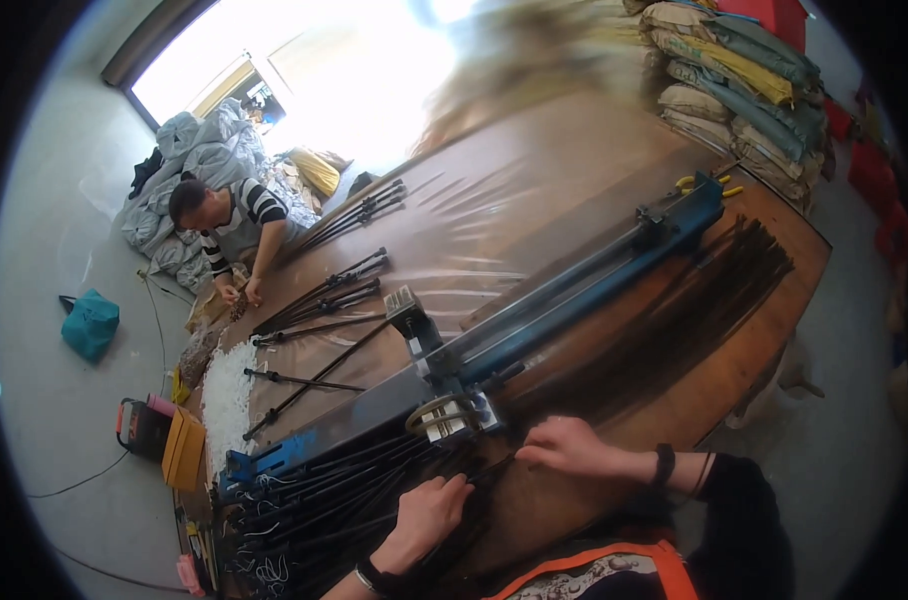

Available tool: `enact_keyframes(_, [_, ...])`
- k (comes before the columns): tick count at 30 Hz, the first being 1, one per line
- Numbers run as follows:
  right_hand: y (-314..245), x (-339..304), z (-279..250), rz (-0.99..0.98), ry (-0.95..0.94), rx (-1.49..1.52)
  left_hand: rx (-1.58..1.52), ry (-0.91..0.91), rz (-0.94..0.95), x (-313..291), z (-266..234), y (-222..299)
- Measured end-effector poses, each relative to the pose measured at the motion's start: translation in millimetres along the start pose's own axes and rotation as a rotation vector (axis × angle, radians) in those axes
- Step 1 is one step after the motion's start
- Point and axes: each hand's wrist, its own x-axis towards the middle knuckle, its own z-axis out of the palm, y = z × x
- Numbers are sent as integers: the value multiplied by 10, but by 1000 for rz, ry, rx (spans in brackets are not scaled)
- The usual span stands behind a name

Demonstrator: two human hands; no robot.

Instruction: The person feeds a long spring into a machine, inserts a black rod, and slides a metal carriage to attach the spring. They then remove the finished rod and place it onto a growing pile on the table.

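Note:
A thin dark rod (496,466) spans the gap between my two hands, low in front of me. My right hand (566,447) pinches its right end, thumb and fingers together. Curled fingers of my left hand (432,515) are around its other part; the grip itself is partly hidden. Just beyond my hands sits a clamp block (459,415) with a round ring, mounted on a long blue metal rail (574,315). By my left hand lie several black rods (319,490) with white strings at their ends. A bundle of thin dark rods (674,305), partly blurred, lies beyond my right hand.
Across the plastic-covered table (474,240), a person (239,225) handles small pieces. Black rods with fittings (334,285) lie between us, beside a white pile (231,395). An orange box (183,448) stands off the left edge. Stacked sacks (744,85) rise at far right.

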Motion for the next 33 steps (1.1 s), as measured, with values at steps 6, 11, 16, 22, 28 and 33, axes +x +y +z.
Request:
enact_keyframes(6, [88, -63, -35, -150, 306, 145, -69, 11, 87, 146, 11, 110])
enact_keyframes(11, [99, -15, -116, -319, 447, 62, -113, -40, 27, 156, -114, 206])
enact_keyframes(16, [127, -39, -464, -674, 504, -269, 97, -129, -2, 385, -223, 444])
enact_keyframes(22, [142, 70, -881, -699, 392, -265, 135, -71, 212, 841, -506, 442])
enact_keyframes(28, [164, 179, -848, -636, 315, -308, 270, -109, 359, 1334, -680, 678])
enact_keyframes(33, [1219, -45, -1292, -37, 554, -271, 290, -20, 331, 1659, -863, 510])
